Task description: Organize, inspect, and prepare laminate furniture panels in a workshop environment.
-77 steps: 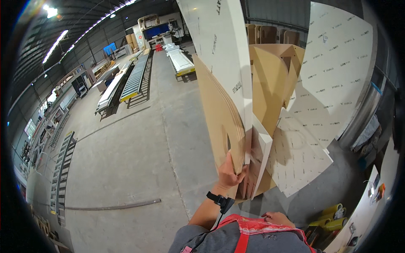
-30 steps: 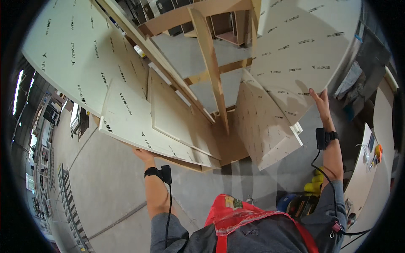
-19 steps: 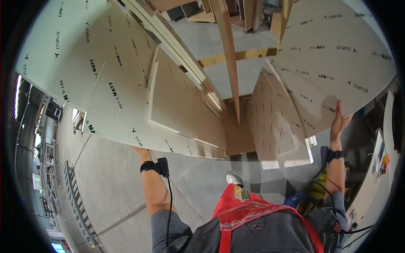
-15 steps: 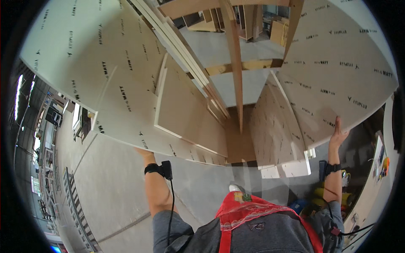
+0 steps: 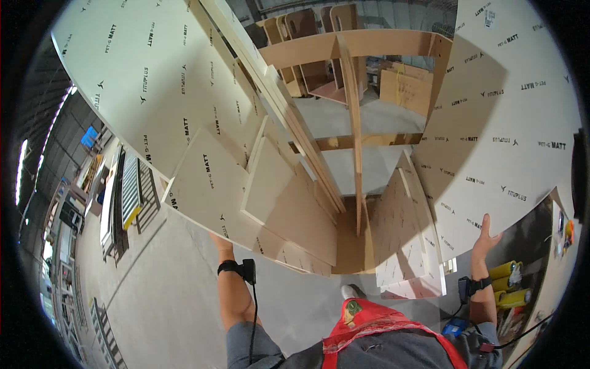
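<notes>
Large white panels with printed film lean in a wooden rack to both sides of me. My right hand (image 5: 485, 241) grips the lower near edge of the right panel (image 5: 485, 154), its thumb laid on the printed face and its other fingers mostly hidden. At the near edge of the left panel (image 5: 203, 190), my left hand (image 5: 222, 246) touches from behind or below; its fingers are out of sight. Smaller white panels (image 5: 292, 206) stack against the left one. More narrow panels (image 5: 399, 234) stand low on the right, inside the rack. A brown upright board (image 5: 355, 117) divides the rack's middle.
A brown curved-looking crosspiece (image 5: 393, 38) tops the rack's far side. Beyond stand brown cabinet parts (image 5: 316, 49). A roller conveyor (image 5: 131, 187) sits on the left floor. Yellow rolls (image 5: 511, 298) and a workbench (image 5: 544, 270) lie at my right.
The view has tilted up, so the rack and panels sit lower in the picture and more of the far background shows. Both hands stay at their panels.
</notes>
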Available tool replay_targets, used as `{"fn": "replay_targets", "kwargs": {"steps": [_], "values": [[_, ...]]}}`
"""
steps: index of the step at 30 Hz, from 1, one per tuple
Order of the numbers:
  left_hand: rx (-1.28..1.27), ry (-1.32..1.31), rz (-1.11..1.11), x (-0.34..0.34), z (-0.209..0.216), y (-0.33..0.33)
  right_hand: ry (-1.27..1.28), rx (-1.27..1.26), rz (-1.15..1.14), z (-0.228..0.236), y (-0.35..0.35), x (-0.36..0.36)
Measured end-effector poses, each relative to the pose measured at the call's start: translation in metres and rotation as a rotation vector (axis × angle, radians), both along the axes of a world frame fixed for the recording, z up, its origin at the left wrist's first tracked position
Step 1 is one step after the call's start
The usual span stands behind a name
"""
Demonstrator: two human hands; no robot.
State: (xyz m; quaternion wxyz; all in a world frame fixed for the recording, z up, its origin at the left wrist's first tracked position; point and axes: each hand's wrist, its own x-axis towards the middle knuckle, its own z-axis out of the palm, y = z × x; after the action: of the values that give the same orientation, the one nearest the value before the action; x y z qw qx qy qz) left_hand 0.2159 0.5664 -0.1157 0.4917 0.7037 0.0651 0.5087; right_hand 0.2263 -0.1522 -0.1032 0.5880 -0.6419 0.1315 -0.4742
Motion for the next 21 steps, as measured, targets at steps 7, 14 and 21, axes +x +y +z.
{"fn": "replay_targets", "kwargs": {"steps": [7, 14, 21], "values": [[-0.485, -0.182, -0.437, 0.017, -0.041, 0.047, 0.017, 0.025, -0.055, 0.001, 0.013, -0.065], [-0.086, 0.060, -0.244, 0.016, -0.013, 0.013, -0.055, -0.022, -0.168, -0.013, 0.030, -0.107], [-0.309, 0.009, -0.410, 0.030, -0.017, 0.034, -0.032, 0.062, -0.191, -0.023, 0.051, -0.141]]}}
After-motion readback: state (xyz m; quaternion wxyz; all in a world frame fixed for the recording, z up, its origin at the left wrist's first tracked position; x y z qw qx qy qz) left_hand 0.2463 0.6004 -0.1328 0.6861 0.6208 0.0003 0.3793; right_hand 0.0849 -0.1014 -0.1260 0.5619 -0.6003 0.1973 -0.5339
